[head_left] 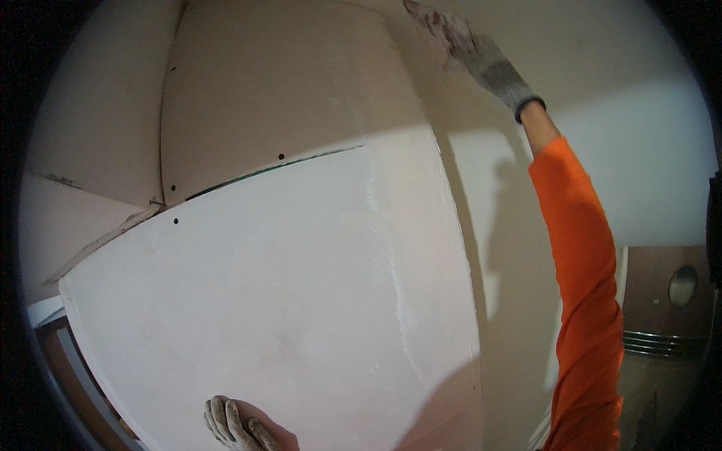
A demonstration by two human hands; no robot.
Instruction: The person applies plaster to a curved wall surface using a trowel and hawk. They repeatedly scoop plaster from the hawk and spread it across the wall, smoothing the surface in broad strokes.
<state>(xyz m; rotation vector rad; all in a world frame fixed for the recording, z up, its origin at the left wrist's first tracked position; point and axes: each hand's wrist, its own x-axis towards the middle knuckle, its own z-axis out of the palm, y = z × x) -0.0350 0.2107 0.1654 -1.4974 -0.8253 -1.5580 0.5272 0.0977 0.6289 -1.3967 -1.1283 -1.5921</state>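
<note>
My right hand [444, 31], in a grey knit glove with a dark cuff, reaches up to the pale wall beside the upper board edge. Its fingers stretch toward the upper left and look smeared with whitish-pink material; no tool can be made out. At the bottom, my left hand [233, 425] wears a dusty, pale glove. Its fingers are slightly bent and apart, over the lower part of a large white drywall board [278, 301], with nothing seen in them. Whether they touch the board I cannot tell.
An upper board [278, 83] meets the white one along a dark gap with several dark screw holes. The boards' right edge [460, 225] stands out before a pale wall [519, 248]. At far right is a brown panel [658, 293] with an oval opening and slats; a dark-brown frame [79, 383] lies lower left.
</note>
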